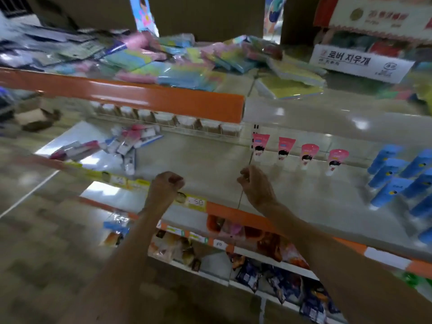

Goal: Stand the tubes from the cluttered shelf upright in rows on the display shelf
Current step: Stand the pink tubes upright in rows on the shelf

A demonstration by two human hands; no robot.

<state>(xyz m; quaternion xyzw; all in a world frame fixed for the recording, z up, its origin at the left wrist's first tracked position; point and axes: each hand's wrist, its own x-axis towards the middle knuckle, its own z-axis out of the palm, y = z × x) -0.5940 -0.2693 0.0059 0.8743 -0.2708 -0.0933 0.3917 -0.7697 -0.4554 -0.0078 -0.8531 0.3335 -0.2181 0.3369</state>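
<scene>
Left hand (167, 183): tight fist, empty, over the front edge of the cluttered shelf (187, 157). Right hand (254, 183): fingers curled in, nothing seen in it, at the seam with the display shelf (304, 197). Hands apart. Beyond the right hand: four pink tubes (285, 149) upright on white caps, one row, spaced apart, each printed with a black-haired cartoon face. Blue tubes (385, 178) in rows at right. Far left: pile of tubes (126, 146) lying flat, pink and white, blurred
</scene>
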